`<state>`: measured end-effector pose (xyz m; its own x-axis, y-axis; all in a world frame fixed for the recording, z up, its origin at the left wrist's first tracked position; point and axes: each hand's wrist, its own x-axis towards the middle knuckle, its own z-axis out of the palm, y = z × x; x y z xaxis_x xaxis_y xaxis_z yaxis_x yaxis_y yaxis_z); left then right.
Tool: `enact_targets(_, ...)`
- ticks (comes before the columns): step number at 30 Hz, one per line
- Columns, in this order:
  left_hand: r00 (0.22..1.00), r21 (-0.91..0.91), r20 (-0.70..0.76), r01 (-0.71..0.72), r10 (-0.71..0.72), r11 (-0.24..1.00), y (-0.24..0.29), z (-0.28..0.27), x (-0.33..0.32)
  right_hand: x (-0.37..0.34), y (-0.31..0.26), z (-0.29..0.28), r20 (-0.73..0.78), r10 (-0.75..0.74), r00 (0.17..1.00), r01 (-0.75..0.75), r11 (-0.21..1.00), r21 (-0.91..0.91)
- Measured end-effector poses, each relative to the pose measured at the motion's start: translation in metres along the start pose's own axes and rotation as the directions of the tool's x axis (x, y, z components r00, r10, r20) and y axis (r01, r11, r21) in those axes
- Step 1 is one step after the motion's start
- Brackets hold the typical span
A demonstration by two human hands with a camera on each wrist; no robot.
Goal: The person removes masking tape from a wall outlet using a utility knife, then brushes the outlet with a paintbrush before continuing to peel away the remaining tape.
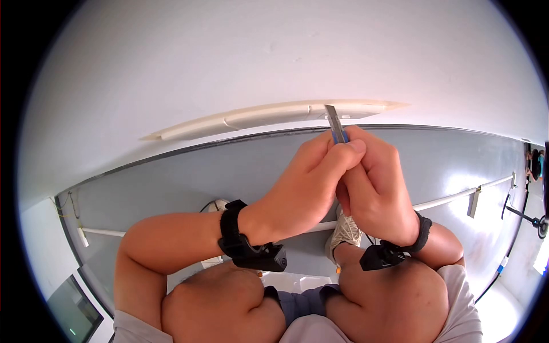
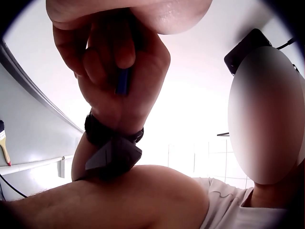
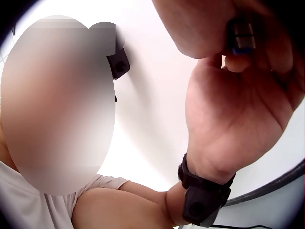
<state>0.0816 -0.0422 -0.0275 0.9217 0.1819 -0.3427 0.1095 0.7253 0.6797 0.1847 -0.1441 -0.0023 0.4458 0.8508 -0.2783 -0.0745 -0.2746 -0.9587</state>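
In the head view, both hands come together in front of the white wall, around a utility knife (image 1: pixel 334 121) with a blue body. Its bare metal blade points up and away, overlapping the wall strip in this view. My left hand (image 1: pixel 300 186) grips the knife from the left, thumb laid close to the blade's base. From the other side my right hand (image 1: pixel 377 188) holds it too, fingers curled. The left wrist view shows the blue handle (image 2: pixel 122 82) emerging below the curled fingers. Most of the handle is hidden by the hands.
A long white strip in sections (image 1: pixel 266 117), edged with cream tape, runs along the wall (image 1: pixel 274 51). Below is a grey surface (image 1: pixel 171 183) with a white rail (image 1: pixel 446 200). A paintbrush (image 2: pixel 4 145) appears at the left wrist view's edge. Bent knees and shoes (image 1: pixel 345 231) sit beneath the hands.
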Motion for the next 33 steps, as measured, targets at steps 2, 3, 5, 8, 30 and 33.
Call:
enact_targets(2,1.000,-0.001,-0.012,-0.019,0.018,1.000,0.000,-0.001,0.001,0.000,0.000,0.000,0.021,-0.001,1.000,0.001,1.000,0.007)
enact_targets(3,1.000,0.028,0.003,-0.012,0.012,1.000,0.002,-0.001,0.001,0.000,-0.001,0.002,-0.009,-0.013,1.000,0.013,1.000,-0.003)
enact_targets(5,1.000,0.055,0.015,-0.008,0.007,0.998,0.003,-0.001,-0.001,0.000,-0.001,0.004,-0.034,-0.024,0.999,0.024,1.000,-0.014)
enact_targets(8,1.000,-0.010,-0.015,-0.021,0.021,1.000,0.001,0.000,0.000,0.001,-0.001,0.002,-0.007,-0.013,1.000,0.013,1.000,0.006)
enact_targets(30,0.999,0.028,0.040,-0.019,0.018,0.999,0.003,-0.005,0.001,0.001,0.000,0.003,-0.015,-0.013,1.000,0.012,0.999,-0.034)
enact_targets(33,0.999,-0.005,0.030,-0.010,0.010,1.000,-0.001,-0.005,0.001,0.001,-0.001,0.003,0.009,-0.009,1.000,0.009,1.000,-0.026)
